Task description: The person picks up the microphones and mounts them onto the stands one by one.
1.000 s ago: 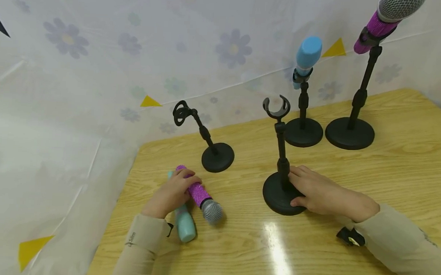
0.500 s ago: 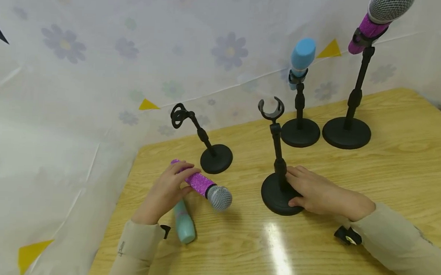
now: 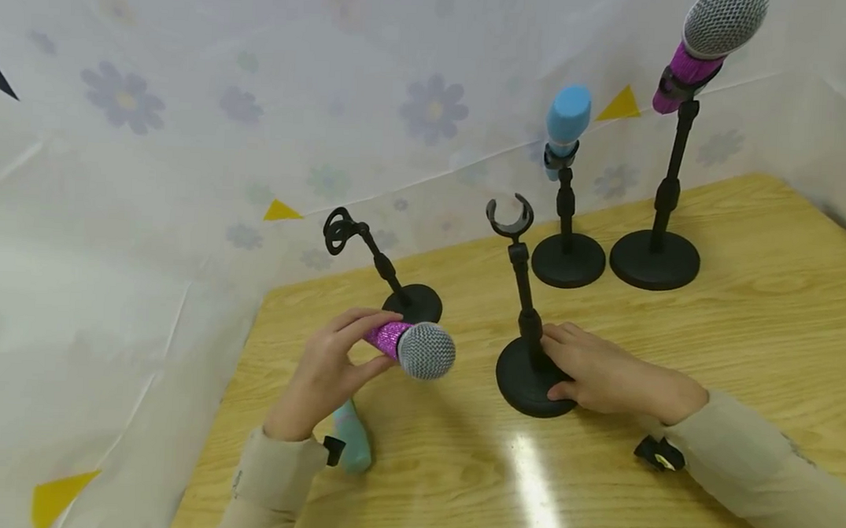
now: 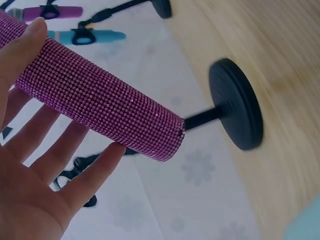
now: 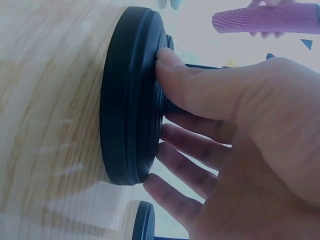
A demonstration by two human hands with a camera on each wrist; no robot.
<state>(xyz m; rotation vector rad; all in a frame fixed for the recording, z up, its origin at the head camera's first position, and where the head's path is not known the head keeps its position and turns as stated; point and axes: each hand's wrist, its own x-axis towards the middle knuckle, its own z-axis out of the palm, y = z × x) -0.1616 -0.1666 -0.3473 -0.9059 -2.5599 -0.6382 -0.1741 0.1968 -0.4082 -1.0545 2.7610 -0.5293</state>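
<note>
My left hand (image 3: 329,366) pinches a glittery purple microphone (image 4: 100,95) between thumb and fingers, above the table. Its silver mesh head (image 3: 426,351) points right and toward me. My right hand (image 3: 599,370) holds a black microphone stand (image 3: 524,292) low down, with thumb and fingertips (image 5: 170,57) against the round base (image 5: 127,100). The stand's C-shaped clip (image 3: 510,218) holds nothing. A light teal microphone (image 3: 353,438) lies on the table under my left forearm, partly hidden. Behind the left hand, another black stand (image 3: 387,272) leans left with nothing in its clip.
A blue microphone (image 3: 568,117) sits in a short stand (image 3: 568,261) at the back right. Beside it, a taller stand (image 3: 655,260) carries a purple microphone with a mesh head (image 3: 724,25). A flowered sheet (image 3: 186,167) hangs behind the wooden table (image 3: 442,485).
My left hand has lifted the purple microphone off the table, away from the teal one, swinging its mesh head up and right. The right hand stays at the stand's base.
</note>
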